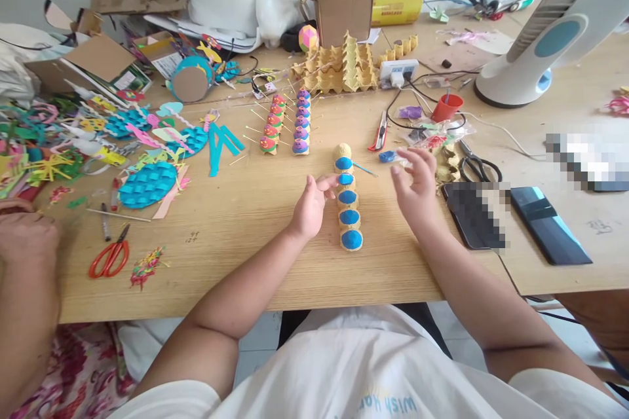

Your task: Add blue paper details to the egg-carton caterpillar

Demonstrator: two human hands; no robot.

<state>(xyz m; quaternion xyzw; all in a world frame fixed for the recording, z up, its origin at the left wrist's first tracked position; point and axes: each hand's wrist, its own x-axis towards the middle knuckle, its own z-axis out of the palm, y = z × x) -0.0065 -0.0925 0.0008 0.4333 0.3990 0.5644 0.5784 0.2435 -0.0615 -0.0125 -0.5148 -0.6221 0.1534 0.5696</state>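
Note:
A strip of egg-carton cups stands in front of me, with blue clay on several domes and a bare cup at the far end. My left hand is at its left side, fingers pointing to the second blue dome, holding nothing visible. My right hand is raised to the right of the strip, its fingers curved and apart. Just beyond its fingertips lies a lump of blue clay. A thin blue-tipped stick lies beside the strip. Two finished caterpillars, one red and green, one purple, stand farther back.
Orange scissors, blue woven discs and paper scraps are at the left, near another person's hand. A red cup, utility knife, black scissors, phones and a white fan are at the right.

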